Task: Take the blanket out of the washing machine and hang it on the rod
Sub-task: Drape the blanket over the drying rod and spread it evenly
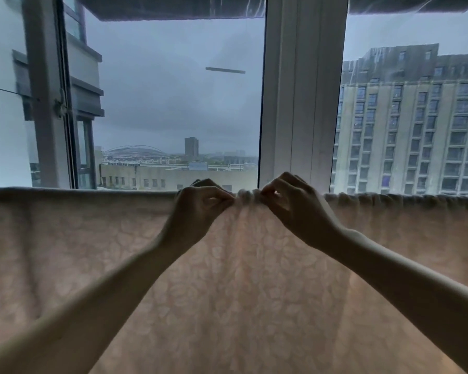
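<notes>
A pale pink blanket (241, 279) with a leaf pattern hangs draped across the whole width of the view, its top fold running level at mid height. The rod lies under that fold and is hidden by the cloth. My left hand (197, 211) pinches the top fold just left of centre. My right hand (295, 206) pinches it just right of centre. Between the two hands the fold is bunched into small gathers (247, 197). To the right the fold looks wrinkled; to the left it lies smooth. The washing machine is out of view.
Directly behind the blanket is a large window with a white frame post (303, 103) right of centre and an open sash (49, 103) at the left. Tall buildings and grey sky show through the glass.
</notes>
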A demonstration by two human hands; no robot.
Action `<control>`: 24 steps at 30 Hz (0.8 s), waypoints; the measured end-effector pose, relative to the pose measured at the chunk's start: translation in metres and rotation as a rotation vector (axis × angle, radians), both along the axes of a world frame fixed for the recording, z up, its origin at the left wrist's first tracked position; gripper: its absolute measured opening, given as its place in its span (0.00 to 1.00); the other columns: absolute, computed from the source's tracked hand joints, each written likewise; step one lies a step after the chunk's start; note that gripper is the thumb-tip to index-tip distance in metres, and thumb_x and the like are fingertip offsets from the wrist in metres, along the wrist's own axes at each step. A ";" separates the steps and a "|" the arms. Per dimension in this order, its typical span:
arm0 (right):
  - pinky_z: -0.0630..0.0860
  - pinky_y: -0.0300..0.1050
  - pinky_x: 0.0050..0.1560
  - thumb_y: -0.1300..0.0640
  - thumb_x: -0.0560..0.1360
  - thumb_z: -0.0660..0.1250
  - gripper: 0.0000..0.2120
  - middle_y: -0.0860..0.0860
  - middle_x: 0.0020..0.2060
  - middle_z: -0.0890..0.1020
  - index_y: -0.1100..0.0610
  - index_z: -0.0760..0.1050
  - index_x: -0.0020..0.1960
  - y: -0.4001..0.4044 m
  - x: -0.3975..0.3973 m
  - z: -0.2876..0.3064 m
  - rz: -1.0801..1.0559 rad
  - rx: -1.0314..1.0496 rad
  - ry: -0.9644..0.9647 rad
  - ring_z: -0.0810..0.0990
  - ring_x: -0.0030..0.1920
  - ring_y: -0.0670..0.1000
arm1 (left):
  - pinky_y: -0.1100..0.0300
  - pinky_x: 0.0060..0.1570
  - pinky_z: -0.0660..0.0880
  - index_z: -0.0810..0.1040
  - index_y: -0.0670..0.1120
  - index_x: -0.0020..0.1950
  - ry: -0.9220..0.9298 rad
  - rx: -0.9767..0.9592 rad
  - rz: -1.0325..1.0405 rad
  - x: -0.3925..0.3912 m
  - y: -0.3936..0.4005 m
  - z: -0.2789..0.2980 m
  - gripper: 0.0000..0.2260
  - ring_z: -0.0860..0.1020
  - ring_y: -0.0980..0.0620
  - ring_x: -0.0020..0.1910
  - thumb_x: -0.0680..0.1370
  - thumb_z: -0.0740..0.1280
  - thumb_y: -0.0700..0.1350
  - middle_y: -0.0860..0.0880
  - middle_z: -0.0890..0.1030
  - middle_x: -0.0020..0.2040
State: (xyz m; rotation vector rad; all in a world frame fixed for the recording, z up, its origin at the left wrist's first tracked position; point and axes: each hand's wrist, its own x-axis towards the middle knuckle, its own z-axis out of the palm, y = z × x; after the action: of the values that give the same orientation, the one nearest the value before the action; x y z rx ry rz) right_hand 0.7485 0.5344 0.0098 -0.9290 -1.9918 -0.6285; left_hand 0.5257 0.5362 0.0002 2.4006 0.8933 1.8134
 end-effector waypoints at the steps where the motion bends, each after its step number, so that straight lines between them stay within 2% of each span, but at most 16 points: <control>1: 0.78 0.43 0.44 0.47 0.76 0.61 0.14 0.49 0.46 0.78 0.56 0.78 0.50 0.001 0.001 -0.001 -0.001 0.014 0.003 0.76 0.45 0.46 | 0.61 0.48 0.79 0.85 0.42 0.45 0.004 -0.018 -0.013 -0.003 0.000 0.003 0.05 0.82 0.54 0.44 0.70 0.74 0.38 0.49 0.83 0.42; 5: 0.77 0.42 0.41 0.54 0.77 0.62 0.08 0.50 0.43 0.77 0.58 0.75 0.48 0.008 0.006 -0.003 -0.020 0.072 0.009 0.75 0.41 0.46 | 0.59 0.50 0.79 0.85 0.43 0.45 0.034 -0.081 0.063 -0.041 0.004 0.014 0.04 0.82 0.56 0.44 0.71 0.74 0.38 0.51 0.84 0.43; 8: 0.70 0.39 0.36 0.58 0.78 0.62 0.04 0.50 0.39 0.75 0.58 0.72 0.45 0.015 0.015 -0.012 -0.053 0.164 0.083 0.72 0.37 0.46 | 0.60 0.51 0.78 0.84 0.47 0.47 0.108 -0.095 0.189 -0.082 0.008 0.015 0.06 0.82 0.58 0.45 0.72 0.73 0.38 0.53 0.84 0.44; 10: 0.69 0.40 0.36 0.58 0.78 0.59 0.05 0.51 0.38 0.74 0.57 0.70 0.45 0.018 0.016 -0.016 -0.063 0.195 0.115 0.71 0.37 0.47 | 0.65 0.51 0.77 0.83 0.49 0.49 0.157 -0.092 0.268 -0.108 0.010 0.014 0.08 0.81 0.60 0.45 0.72 0.73 0.39 0.53 0.84 0.46; 12: 0.73 0.44 0.37 0.58 0.77 0.59 0.03 0.50 0.40 0.75 0.56 0.70 0.45 0.018 0.006 -0.014 -0.072 0.161 0.109 0.72 0.39 0.47 | 0.72 0.50 0.74 0.82 0.51 0.51 0.182 -0.119 0.296 -0.127 0.009 0.014 0.08 0.81 0.62 0.45 0.73 0.72 0.41 0.53 0.83 0.46; 14: 0.72 0.42 0.38 0.59 0.75 0.64 0.01 0.50 0.43 0.78 0.55 0.73 0.47 0.016 -0.011 -0.011 -0.085 0.107 0.076 0.73 0.42 0.46 | 0.77 0.49 0.72 0.80 0.55 0.49 0.202 -0.146 0.291 -0.142 0.007 0.014 0.09 0.80 0.64 0.46 0.73 0.72 0.43 0.58 0.82 0.45; 16: 0.70 0.40 0.41 0.56 0.76 0.64 0.05 0.49 0.46 0.80 0.55 0.74 0.51 0.014 -0.030 -0.011 -0.086 0.079 0.027 0.73 0.43 0.45 | 0.78 0.47 0.71 0.78 0.60 0.48 0.249 -0.142 0.304 -0.155 0.005 0.016 0.10 0.79 0.69 0.46 0.72 0.71 0.46 0.66 0.80 0.42; 18: 0.70 0.41 0.43 0.50 0.77 0.61 0.10 0.49 0.48 0.81 0.54 0.75 0.54 0.015 -0.048 -0.012 -0.090 0.070 0.008 0.75 0.45 0.46 | 0.78 0.46 0.71 0.77 0.61 0.49 0.288 -0.120 0.317 -0.170 0.006 0.017 0.09 0.78 0.71 0.46 0.73 0.70 0.48 0.67 0.80 0.40; 21: 0.73 0.43 0.46 0.49 0.79 0.60 0.11 0.49 0.48 0.82 0.53 0.75 0.56 0.019 -0.074 -0.012 -0.095 0.046 0.003 0.78 0.46 0.48 | 0.73 0.47 0.72 0.81 0.53 0.53 0.323 -0.098 0.347 -0.196 0.012 0.017 0.07 0.77 0.71 0.46 0.77 0.68 0.44 0.62 0.79 0.45; 24: 0.78 0.49 0.47 0.49 0.79 0.60 0.10 0.49 0.46 0.82 0.52 0.76 0.54 0.019 -0.104 -0.011 -0.103 0.040 -0.002 0.78 0.44 0.48 | 0.59 0.52 0.76 0.81 0.48 0.58 0.380 -0.110 0.379 -0.223 0.015 0.015 0.10 0.79 0.60 0.48 0.78 0.66 0.45 0.55 0.82 0.49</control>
State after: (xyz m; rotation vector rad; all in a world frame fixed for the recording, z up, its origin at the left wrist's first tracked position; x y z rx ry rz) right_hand 0.6442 0.5534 -0.0014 -1.0117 -1.9353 -0.7243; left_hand 0.3025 0.5515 0.0154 2.6929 1.5270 1.3530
